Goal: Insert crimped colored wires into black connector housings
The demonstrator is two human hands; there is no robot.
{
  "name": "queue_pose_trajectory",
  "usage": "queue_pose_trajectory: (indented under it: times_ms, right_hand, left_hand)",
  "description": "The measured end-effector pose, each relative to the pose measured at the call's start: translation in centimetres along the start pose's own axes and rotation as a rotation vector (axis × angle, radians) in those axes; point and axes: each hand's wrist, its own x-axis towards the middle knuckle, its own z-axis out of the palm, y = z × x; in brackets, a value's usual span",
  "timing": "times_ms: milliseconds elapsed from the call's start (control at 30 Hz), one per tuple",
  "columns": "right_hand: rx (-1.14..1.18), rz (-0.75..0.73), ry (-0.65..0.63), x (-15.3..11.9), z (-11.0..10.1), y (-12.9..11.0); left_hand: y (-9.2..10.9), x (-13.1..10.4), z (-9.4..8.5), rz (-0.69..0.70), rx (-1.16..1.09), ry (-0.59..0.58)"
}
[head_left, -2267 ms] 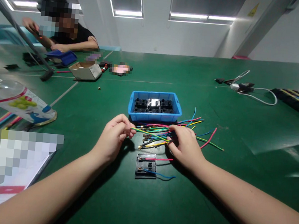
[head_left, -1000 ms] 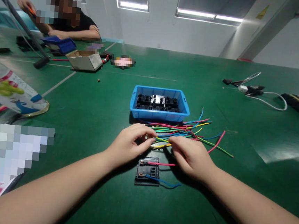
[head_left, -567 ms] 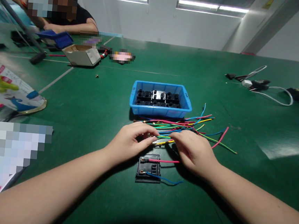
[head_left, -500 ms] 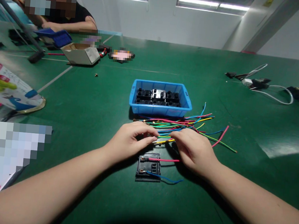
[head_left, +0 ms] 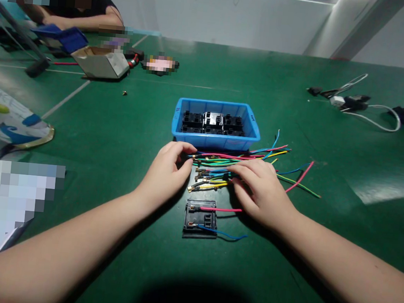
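Several coloured wires (head_left: pixel 218 161) with metal terminals lie in a loose bundle on the green table. My left hand (head_left: pixel 167 169) is at the bundle's left end, thumb and index finger apart around the terminal ends of red and green wires. Over the middle of the bundle rests my right hand (head_left: pixel 259 185), its fingers curved and parted above blue and yellow wires. In front of both hands lies a black plastic housing (head_left: pixel 201 217). A red wire (head_left: pixel 223 209) and a thin blue wire (head_left: pixel 228 235) are fitted in it, running out to the right.
Behind the wires stands a blue bin (head_left: pixel 213 140) with several black housings inside. A cardboard box (head_left: pixel 101 65) and blue trays (head_left: pixel 72 40) are at the back left, near a person's arm (head_left: pixel 96 21). A printed pouch (head_left: pixel 17 119) lies left, a white cable (head_left: pixel 377 122) right.
My left hand has moved left and away to the wires' terminal ends, uncovering them. My right hand has shifted only slightly. The whole view has tipped down a little.
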Motion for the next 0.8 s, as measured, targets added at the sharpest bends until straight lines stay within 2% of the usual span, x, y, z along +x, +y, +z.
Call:
queue_pose_trajectory:
  times_ms: [67,167,267,400,500,667,800]
  right_hand:
    - [-0.008,0.018,0.018,0.03,0.00,-0.05]
    - [-0.015,0.069,-0.022,0.08,0.04,-0.02]
    - [-0.026,0.134,-0.049,0.11,0.16,0.04]
    - [-0.033,0.167,-0.024,0.09,0.28,-0.03]
    - [-0.049,0.189,0.002,0.05,0.34,-0.08]
    - [-0.058,0.219,-0.005,0.01,0.52,0.13]
    - [-0.045,0.203,-0.008,-0.01,0.62,0.41]
  left_hand:
    - [-0.26,0.10,0.25,0.011,0.088,-0.046]
    - [-0.20,0.04,0.37,0.046,0.163,-0.108]
    - [-0.05,-0.04,0.37,0.056,0.163,-0.118]
    - [-0.01,0.09,0.24,0.075,0.130,-0.125]
    - [0.15,0.20,-0.01,0.059,0.027,-0.100]
    - [0.14,0.17,-0.27,-0.066,-0.255,0.023]
    - [-0.19,0.11,-0.16,-0.112,-0.412,0.061]
